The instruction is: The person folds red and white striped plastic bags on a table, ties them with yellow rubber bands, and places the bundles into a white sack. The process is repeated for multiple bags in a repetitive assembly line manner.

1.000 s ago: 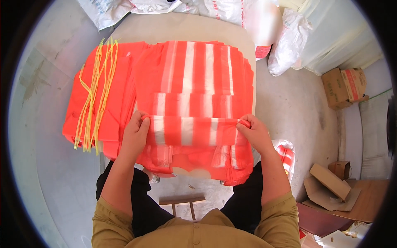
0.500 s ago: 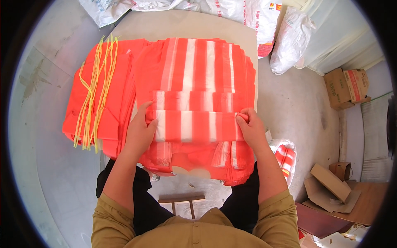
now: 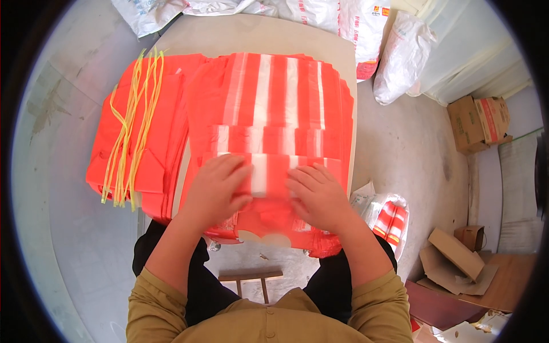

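Observation:
A thick stack of red plastic bags with clear whitish stripes (image 3: 291,91) covers most of the table. At its near side the top bag is folded over into a band (image 3: 260,174). My left hand (image 3: 220,186) lies on the left part of this fold, fingers stretched out. On the right part rests my right hand (image 3: 317,191), its fingers extended and slightly blurred. Both palms press down on the plastic, and neither hand grips it. Loose red bag ends hang at the near table edge below my hands.
Left of the stack, yellow ties (image 3: 137,126) lie across folded red bags (image 3: 163,171). White sacks (image 3: 311,14) stand beyond the table (image 3: 251,34). On the right are a bag of red-striped bundles (image 3: 392,220), cardboard boxes (image 3: 479,123) and an opened carton (image 3: 457,257). A wooden stool (image 3: 251,276) stands below.
Both hands have let go of the fold's left and right ends. They have moved inward and now lie flat on the band.

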Available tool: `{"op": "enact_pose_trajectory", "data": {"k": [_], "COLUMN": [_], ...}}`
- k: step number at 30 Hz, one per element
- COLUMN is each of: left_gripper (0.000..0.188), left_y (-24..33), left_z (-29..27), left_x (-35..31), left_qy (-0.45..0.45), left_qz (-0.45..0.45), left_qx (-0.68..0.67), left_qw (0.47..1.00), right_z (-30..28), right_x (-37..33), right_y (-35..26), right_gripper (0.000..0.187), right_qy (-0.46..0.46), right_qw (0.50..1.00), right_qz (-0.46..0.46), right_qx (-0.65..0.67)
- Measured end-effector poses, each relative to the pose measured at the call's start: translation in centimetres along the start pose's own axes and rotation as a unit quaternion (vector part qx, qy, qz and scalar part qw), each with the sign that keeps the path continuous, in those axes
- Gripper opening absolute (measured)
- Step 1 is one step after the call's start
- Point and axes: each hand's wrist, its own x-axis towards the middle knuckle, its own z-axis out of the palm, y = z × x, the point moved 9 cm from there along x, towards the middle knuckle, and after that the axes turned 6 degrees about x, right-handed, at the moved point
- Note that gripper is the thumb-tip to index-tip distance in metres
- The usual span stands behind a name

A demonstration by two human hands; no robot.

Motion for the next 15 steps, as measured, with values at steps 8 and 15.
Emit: {"op": "enact_pose_trajectory", "data": {"k": [8,15], "left_gripper": [0.068,0.062], "left_y": [0.1,-0.6], "left_z": [1.1,1.1], "left_x": [0.3,0.6], "left_qy": [-0.019,-0.028], "left_qz": [-0.032,-0.054], "left_qx": [0.046,0.100], "left_qw": [0.998,0.993], "right_z": [1.6,1.1], "right_x": [-0.2,0.4], "right_y": [3.0,3.2], "right_gripper": [0.069,0.062], "right_qy": [-0.019,-0.055], "right_qw": [0.997,0.995], "right_qz": [0.050,0.073], "right_qx": [-0.051,-0.046]}}
